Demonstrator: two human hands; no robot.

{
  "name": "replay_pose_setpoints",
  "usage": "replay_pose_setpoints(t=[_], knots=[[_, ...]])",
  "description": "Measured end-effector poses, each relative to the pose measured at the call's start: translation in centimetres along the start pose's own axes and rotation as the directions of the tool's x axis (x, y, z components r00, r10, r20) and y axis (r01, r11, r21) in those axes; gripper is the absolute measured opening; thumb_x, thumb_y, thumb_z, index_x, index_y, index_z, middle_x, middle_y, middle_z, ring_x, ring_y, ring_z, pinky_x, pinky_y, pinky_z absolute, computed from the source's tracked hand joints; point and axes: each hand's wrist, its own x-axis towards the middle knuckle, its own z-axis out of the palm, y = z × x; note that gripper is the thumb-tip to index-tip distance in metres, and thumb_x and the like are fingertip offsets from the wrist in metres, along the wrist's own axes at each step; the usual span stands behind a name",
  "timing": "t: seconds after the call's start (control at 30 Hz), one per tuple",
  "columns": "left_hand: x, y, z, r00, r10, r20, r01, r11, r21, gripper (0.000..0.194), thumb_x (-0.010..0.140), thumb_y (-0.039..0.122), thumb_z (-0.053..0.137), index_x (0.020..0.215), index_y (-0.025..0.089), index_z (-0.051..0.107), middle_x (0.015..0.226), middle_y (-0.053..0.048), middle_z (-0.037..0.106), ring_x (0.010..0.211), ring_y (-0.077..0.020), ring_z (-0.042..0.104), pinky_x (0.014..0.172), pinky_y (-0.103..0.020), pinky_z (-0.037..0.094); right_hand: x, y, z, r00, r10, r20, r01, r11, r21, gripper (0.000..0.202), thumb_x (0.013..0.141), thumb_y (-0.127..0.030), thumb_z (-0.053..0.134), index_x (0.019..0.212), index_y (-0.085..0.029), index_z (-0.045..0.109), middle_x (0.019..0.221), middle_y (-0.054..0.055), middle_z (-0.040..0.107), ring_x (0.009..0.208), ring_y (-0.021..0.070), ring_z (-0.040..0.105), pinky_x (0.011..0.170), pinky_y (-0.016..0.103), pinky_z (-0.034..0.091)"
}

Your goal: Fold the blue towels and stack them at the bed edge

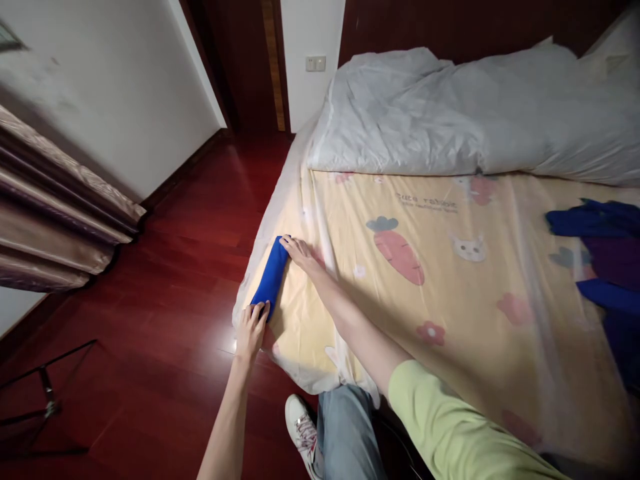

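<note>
A narrow, folded blue cloth (271, 270) lies along the left edge of the bed, on a clear sheet over yellow printed bedding. My left hand (253, 325) grips its near end, fingers bent over the fabric. At the far end, my right hand (297, 252) holds the corner, its fingertips pressed together on the cloth. The thumbs' undersides are hidden.
More blue and purple clothes (607, 250) lie heaped at the right of the bed. White-covered bedding (415, 113) runs along the headboard. A black metal stand (47, 400) is on the red wood floor (170, 320), lower left, and curtains (55, 213) hang at left.
</note>
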Motion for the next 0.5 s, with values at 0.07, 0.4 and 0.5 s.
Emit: replay_pose_setpoints(t=[0.07,0.4,0.5], knots=[[0.2,0.5,0.1,1.000,-0.027,-0.005,0.027,0.998,-0.050,0.051,0.096,0.010,0.042,0.143,0.016,0.062,0.126,-0.016,0.065,0.111,-0.0282,0.059,0.101,-0.044,0.053,0.2,0.2,0.3,0.999,0.032,0.006,-0.032,0.999,0.016,0.059,0.095,-0.005,0.039,0.147,-0.029,0.053,0.154,0.004,0.054,0.120,0.0225,0.064,0.109,0.040,0.051],[-3.2,11.3,-5.8,0.973,-0.223,-0.066,0.201,0.948,-0.245,0.072,0.095,0.025,0.055,0.164,0.025,0.034,0.160,-0.018,0.044,0.143,-0.0417,0.046,0.115,-0.066,0.040,-21.1,5.2,-4.2,0.947,-0.074,-0.312,0.123,0.983,0.140,0.055,0.101,-0.015,0.045,0.155,-0.022,0.041,0.171,0.003,0.031,0.159,0.0160,0.025,0.128,0.035,0.030],[-9.4,20.4,-6.7,0.983,-0.184,0.003,0.171,0.907,-0.385,0.071,0.094,0.027,0.052,0.163,0.034,0.035,0.139,-0.014,0.063,0.124,-0.0386,0.063,0.101,-0.062,0.054,-37.8,10.5,-8.4,0.857,0.262,-0.444,-0.151,0.951,0.269,0.046,0.100,-0.023,0.050,0.145,-0.029,0.049,0.157,0.001,0.052,0.146,0.0164,0.048,0.122,0.035,0.041]])
